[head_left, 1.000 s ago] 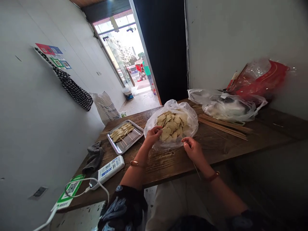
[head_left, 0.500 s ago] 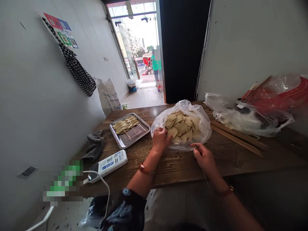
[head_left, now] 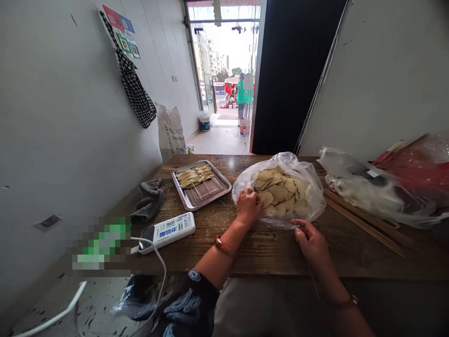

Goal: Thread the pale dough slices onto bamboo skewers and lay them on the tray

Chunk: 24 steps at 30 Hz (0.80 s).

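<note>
A clear plastic bag (head_left: 242, 180) lies open on the wooden table, heaped with thin, pale yellow-green slices (head_left: 278, 192) that look like potato. My left hand (head_left: 248, 205) reaches over the bag's left rim, fingers curled and pinching at the edge of a slice; its fingertips are partly hidden. At the bag's front right edge, my right hand (head_left: 310, 238) pinches a thin bamboo skewer (head_left: 313, 278). The skewer's tip points up toward the slices and its tail hangs below the hand. Left of the bag, a metal tray (head_left: 189, 204) bears skewered slices (head_left: 195, 175) in a row.
Loose bamboo skewers (head_left: 365, 222) lie right of the bag, beside more plastic bags (head_left: 365, 187). A grey cloth (head_left: 150, 199) and a white power bank (head_left: 175, 229) with a cable sit at the left. Beyond the table (head_left: 217, 243), a person in green (head_left: 242, 93) stands outside the doorway.
The whole view has swung left, so things appear further right. Both hands keep nearly the same places at the bag, the right still holding the skewer.
</note>
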Tool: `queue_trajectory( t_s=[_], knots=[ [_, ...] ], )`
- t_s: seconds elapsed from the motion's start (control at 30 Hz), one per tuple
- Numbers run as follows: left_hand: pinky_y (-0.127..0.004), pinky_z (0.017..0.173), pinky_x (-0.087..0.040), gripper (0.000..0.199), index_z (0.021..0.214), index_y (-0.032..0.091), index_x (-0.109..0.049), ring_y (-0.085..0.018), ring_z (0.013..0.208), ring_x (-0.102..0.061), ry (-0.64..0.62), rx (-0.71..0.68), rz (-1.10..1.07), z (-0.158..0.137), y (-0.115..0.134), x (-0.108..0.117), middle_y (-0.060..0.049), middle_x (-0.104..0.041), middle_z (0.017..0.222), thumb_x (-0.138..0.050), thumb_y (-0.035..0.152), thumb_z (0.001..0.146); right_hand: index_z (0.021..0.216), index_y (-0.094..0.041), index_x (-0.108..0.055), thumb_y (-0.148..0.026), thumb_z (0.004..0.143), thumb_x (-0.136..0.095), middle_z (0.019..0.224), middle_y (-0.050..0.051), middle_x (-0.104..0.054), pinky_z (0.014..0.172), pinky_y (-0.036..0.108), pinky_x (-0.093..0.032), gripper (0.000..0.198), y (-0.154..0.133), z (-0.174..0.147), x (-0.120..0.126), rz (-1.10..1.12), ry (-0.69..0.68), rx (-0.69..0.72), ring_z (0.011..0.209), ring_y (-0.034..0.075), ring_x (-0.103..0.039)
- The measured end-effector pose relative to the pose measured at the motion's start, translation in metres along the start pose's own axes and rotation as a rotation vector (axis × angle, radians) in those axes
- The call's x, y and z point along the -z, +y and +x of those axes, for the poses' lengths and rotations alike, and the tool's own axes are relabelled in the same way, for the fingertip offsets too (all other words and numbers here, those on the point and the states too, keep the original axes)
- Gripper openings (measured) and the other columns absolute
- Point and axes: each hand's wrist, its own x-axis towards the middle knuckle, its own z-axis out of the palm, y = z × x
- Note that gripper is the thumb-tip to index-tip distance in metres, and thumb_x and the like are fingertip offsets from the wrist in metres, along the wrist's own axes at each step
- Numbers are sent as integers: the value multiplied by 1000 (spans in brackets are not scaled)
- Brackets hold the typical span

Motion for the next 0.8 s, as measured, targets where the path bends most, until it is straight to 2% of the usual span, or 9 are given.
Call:
queue_trajectory(
  t_s=[0.2, 0.33, 0.47, 0.57, 0.7, 0.8],
  knots=[
    [-37, 87, -40, 8, 72, 22, -60, -24, 99, -50, 67, -35, -41, -2, 7, 4, -6, -63, 99, -64, 15, 71, 96, -17, -68, -40, 76, -52, 64, 3, -65, 49, 26, -43, 35, -6, 1, -2, 18, 23, 2, 55, 18, -57],
    [-35, 81, -41, 7, 72, 21, -60, -23, 92, -54, 19, -59, -136, -3, 9, 3, -5, -65, 86, -62, 14, 70, 93, -17, -70, -42, 74, -54, 59, 2, -63, 47, 26, -42, 35, -8, 1, -2, 11, 22, 12, 52, 18, -56],
    [-28, 70, -43, 14, 80, 19, -65, -16, 75, -56, 10, -52, -455, -1, 7, 0, -3, -65, 79, -57, 13, 71, 94, -17, -71, -42, 73, -55, 55, 1, -59, 43, 26, -40, 36, -7, 2, -2, 35, 23, -1, 47, 17, -52],
    [-26, 66, -42, 13, 78, 17, -69, -15, 71, -55, 23, -7, -629, 2, 0, 3, -3, -65, 75, -59, 16, 70, 106, -16, -70, -41, 75, -54, 55, 0, -57, 42, 26, -39, 43, -6, 0, -3, 79, 19, -33, 45, 16, -49],
    [-23, 58, -40, 21, 79, 13, -70, -12, 63, -52, -70, 89, -933, 5, -9, 8, -2, -63, 69, -65, 32, 70, 124, -12, -61, -40, 80, -53, 55, -3, -53, 42, 24, -36, 52, -13, -6, -9, 155, -46, -87, 44, 14, -46],
    [-21, 51, -36, 35, 79, 11, -70, -9, 54, -46, -126, 153, -1165, 4, -9, 9, -1, -59, 63, -68, 45, 69, 120, -13, -64, -40, 82, -52, 63, 1, -62, 46, 25, -40, 48, -26, -12, -16, 128, -50, -80, 50, 15, -52]
  ],
)
